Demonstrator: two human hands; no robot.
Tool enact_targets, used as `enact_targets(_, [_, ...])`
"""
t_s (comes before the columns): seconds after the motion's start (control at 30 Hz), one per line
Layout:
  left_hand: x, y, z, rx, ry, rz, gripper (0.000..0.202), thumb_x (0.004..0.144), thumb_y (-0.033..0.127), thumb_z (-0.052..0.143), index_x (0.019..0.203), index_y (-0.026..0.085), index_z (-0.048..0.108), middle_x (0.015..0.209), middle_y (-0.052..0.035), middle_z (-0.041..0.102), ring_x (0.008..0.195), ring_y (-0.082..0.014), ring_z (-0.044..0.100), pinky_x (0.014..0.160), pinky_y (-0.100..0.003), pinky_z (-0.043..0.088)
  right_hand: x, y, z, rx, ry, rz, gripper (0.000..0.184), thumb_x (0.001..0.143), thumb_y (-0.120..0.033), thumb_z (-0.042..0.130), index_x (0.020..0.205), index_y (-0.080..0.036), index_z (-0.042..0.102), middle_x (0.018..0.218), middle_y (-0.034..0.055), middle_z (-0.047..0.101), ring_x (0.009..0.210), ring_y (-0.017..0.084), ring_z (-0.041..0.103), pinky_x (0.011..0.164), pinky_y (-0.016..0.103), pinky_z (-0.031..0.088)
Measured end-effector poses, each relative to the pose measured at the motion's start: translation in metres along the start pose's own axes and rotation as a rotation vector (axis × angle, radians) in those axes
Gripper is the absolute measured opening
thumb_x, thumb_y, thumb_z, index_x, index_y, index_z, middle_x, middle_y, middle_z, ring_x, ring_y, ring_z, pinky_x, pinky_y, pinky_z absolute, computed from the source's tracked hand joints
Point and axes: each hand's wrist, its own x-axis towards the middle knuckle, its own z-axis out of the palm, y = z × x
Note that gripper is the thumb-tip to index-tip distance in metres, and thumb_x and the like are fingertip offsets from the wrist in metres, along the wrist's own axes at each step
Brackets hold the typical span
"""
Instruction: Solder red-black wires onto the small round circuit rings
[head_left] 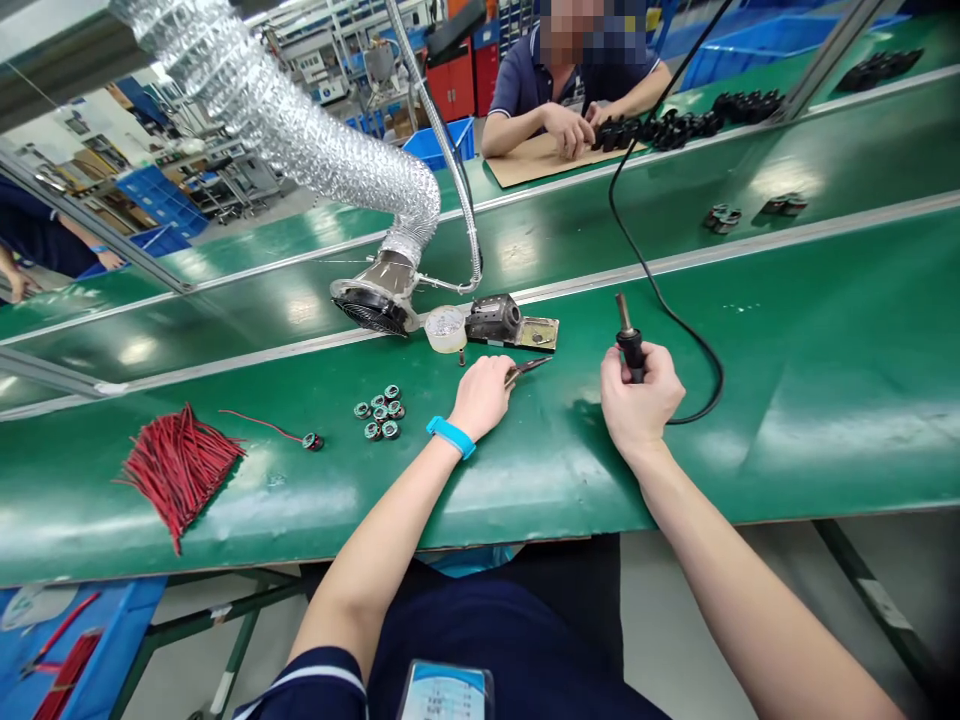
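Black cord loops on the right of the green surface, and from where I stand, I think that if it catches, it could pull the soldering iron, which the right hand holds in a closed grip, pointing far. The left hand, its grip closed around tweezers just near of the iron stand, could be burned if a hot iron swings left.

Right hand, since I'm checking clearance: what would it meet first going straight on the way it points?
The right hand, soldering iron leading, would probably meet the metal rail ahead; height is unclear, so it might pass above.
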Motion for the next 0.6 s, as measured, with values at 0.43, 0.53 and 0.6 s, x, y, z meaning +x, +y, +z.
enact_targets(0.43, [-0.027,-0.028,-0.01,-0.222,0.193,-0.163,0.015,0.094,0.011,0.068,0.105,0.021,0.065,0.105,-0.0056,0.072,0.095,-0.0221,0.066,0.086,-0.033,0.051,-0.002,0.0,0.002,-0.016,-0.115,-0.008,0.024,0.084,-0.043,0.058,0.094,-0.022,0.064,0.063,-0.0024,0.053,0.058,0.017,0.051,0.062,0.033,0.042])
enact_targets(0.53, [0.002,-0.017,-0.003,-0.2,0.162,-0.18,0.02,0.092,0.009,0.071,0.106,0.021,0.065,0.107,-0.0067,0.073,0.099,-0.025,0.068,0.088,-0.035,0.052,-0.002,0.001,0.003,0.003,-0.118,-0.007,0.026,0.083,-0.043,0.058,0.094,-0.021,0.065,0.064,-0.0024,0.054,0.057,0.016,0.051,0.062,0.032,0.042])
enact_targets(0.6, [0.018,-0.011,0.004,-0.155,0.121,-0.166,0.02,0.093,0.008,0.069,0.108,0.02,0.065,0.109,-0.0082,0.074,0.103,-0.0273,0.068,0.088,-0.037,0.053,-0.002,0.002,0.003,0.005,-0.11,-0.004,0.027,0.082,-0.044,0.058,0.093,-0.021,0.065,0.064,-0.0024,0.054,0.057,0.016,0.05,0.062,0.032,0.042])
